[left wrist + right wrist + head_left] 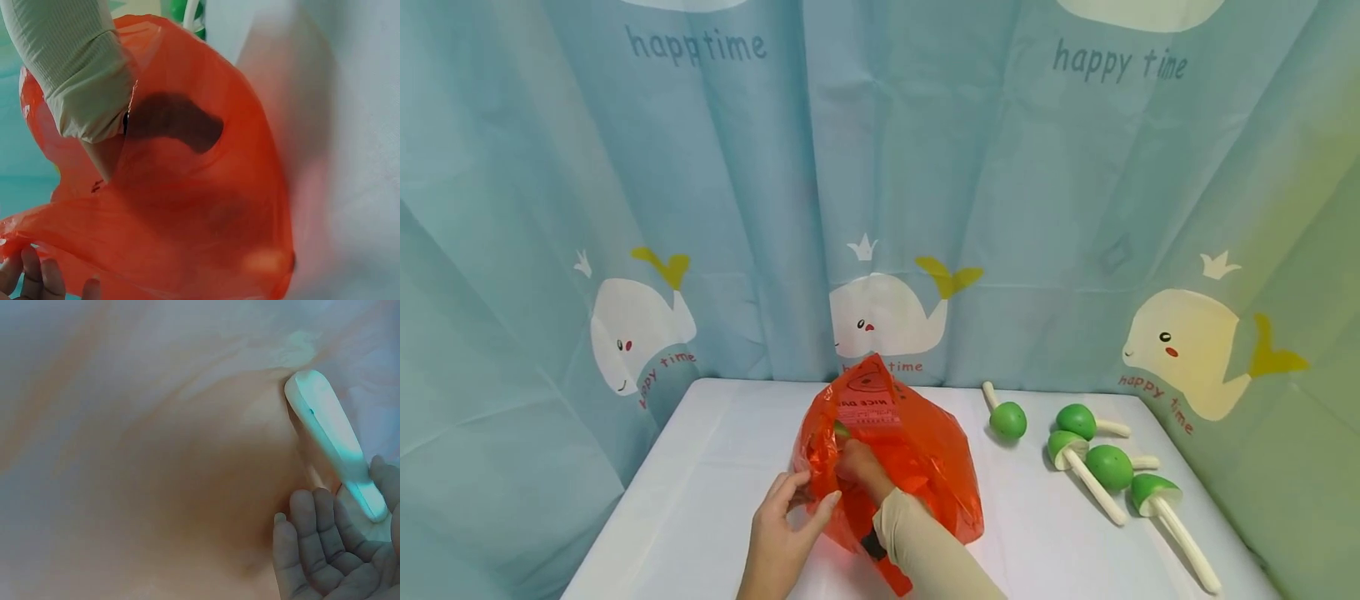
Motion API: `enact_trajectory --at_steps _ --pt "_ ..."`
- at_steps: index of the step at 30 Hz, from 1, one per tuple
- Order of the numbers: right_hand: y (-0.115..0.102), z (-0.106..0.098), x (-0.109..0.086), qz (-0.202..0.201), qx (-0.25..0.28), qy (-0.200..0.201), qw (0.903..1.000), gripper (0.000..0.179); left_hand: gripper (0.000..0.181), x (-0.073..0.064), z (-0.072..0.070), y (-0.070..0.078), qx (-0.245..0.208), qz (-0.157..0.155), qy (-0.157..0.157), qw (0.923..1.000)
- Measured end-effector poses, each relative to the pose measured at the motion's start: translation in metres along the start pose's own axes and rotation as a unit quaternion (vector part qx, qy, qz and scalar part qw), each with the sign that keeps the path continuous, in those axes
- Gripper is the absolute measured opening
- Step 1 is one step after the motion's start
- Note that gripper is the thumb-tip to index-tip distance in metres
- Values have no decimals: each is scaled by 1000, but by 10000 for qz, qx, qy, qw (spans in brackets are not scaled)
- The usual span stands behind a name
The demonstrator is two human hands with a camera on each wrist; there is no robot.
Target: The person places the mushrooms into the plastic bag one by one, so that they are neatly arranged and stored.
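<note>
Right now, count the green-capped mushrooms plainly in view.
5: one mushroom right of the red bag; grouped farther right, the back mushroom, left mushroom, middle mushroom and front mushroom. The bag may hide more.

The head view is bright and evenly lit, the curtain (895,167) sharp enough to read, warming to yellow-green at right; the desk (722,433) looks pale, with soft shadows. Small highlights glint on the red bag (943,450). The left wrist view is dimmer, a smeared shadow blurring its right side. The right wrist view is hazy, orange-tinted and soft, with greenish glare on the pale stem (331,437) and greyed fingers (303,519).
</note>
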State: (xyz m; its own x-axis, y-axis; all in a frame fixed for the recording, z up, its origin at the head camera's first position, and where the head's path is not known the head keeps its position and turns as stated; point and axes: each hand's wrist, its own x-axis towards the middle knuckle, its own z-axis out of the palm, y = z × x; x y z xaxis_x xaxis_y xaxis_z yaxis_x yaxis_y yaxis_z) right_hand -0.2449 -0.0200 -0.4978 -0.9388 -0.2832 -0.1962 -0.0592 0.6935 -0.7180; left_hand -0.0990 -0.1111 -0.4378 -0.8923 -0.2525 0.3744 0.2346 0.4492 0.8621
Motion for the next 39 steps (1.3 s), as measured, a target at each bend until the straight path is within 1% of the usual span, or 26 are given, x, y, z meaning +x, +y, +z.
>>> enact_trajectory --at_steps 2,4,7,10,14,16,17,21,24,28,31,36,39 --pt "1 -2 0 -27 -112 -13 9999 6 27 1 1 -1 59 110 56 9999" --pt "2 -5 0 -31 -284 -30 9996 11 24 1 1 -1 105 177 99 9997" --pt "2 -11 1 81 -662 -77 9977 22 21 1 1 -2 211 169 141 9995" --pt "-1 -19 -2 85 -743 -98 9972 26 20 0 -1 -2 297 135 193 9993" --pt "-4 -32 -10 24 -669 -41 9977 23 19 0 -1 -3 361 112 244 9990" --pt "-7 -37 -14 26 -760 2 9971 22 18 1 -1 -3 359 112 245 9990" --pt "-8 -40 -16 0 -809 33 9967 22 18 1 -1 -3 340 93 241 9991" --pt "-15 -50 -24 -124 -1099 247 9936 26 18 3 -1 -2 410 -163 148 9989" --pt "-23 -57 -33 -343 -1266 487 9902 33 21 3 0 -3 493 -253 167 9983" --pt "-31 -63 -48 -634 -1338 632 9870 35 17 2 2 -6 481 -22 460 9978" --pt "-34 -65 -58 -707 -1330 617 9867 32 15 1 3 -9 452 107 628 9969" --pt "-36 -73 -75 -940 -1444 575 9834 35 12 0 5 -13 412 190 673 9967" --pt "-36 -80 -85 -987 -1408 581 9834 43 11 1 6 -15 396 282 709 9963"
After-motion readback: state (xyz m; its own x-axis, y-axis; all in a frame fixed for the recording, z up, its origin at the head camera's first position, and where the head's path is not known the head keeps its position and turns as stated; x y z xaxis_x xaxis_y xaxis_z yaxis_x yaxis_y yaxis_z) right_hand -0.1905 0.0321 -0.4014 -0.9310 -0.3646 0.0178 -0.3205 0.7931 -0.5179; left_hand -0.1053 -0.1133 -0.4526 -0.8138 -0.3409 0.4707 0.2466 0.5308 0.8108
